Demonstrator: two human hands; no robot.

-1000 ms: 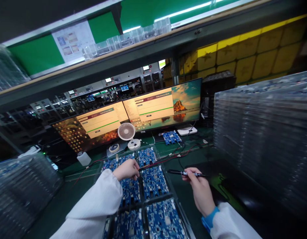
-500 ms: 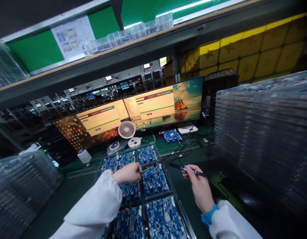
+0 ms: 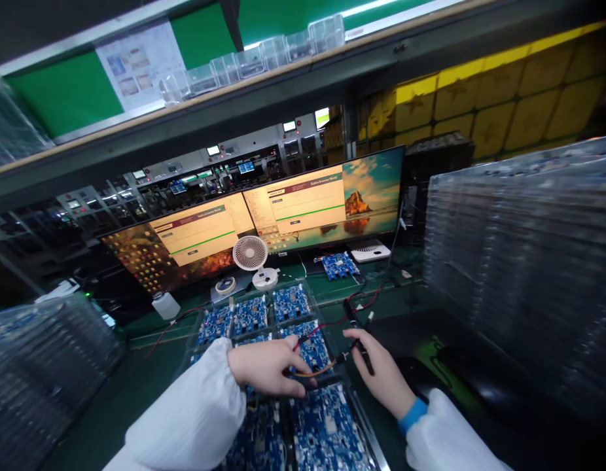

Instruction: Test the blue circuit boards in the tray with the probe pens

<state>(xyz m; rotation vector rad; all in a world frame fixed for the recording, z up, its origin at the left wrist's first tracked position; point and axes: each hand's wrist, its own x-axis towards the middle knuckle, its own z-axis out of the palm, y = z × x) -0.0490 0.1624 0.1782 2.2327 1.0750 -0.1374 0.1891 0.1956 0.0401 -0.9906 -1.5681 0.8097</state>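
My left hand [image 3: 268, 367] is over the tray of blue circuit boards [image 3: 327, 425], its fingers bent around an orange wire [image 3: 315, 374]. This wire runs right to a dark connector [image 3: 341, 357] at the fingertips of my right hand [image 3: 381, 376]. My right hand is closed, with a black pen [image 3: 365, 358] lying between its fingers and partly hidden by them. A red wire [image 3: 332, 323] passes behind both hands. Whether the right fingertips grip the connector or only touch it, I cannot tell.
A small white fan [image 3: 250, 254] stands before two monitors [image 3: 307, 203]. Behind the tray lies a separate blue board [image 3: 339, 265] beside a white box [image 3: 370, 251]. Tall stacks of clear trays rise at left [image 3: 48, 373] and right [image 3: 509, 261]. A black mouse [image 3: 460, 366] is at right.
My left hand has moved right and nearer with the orange wire. My right hand has shifted slightly left and turned, and the pen now lies steeper. The hands are closer together.
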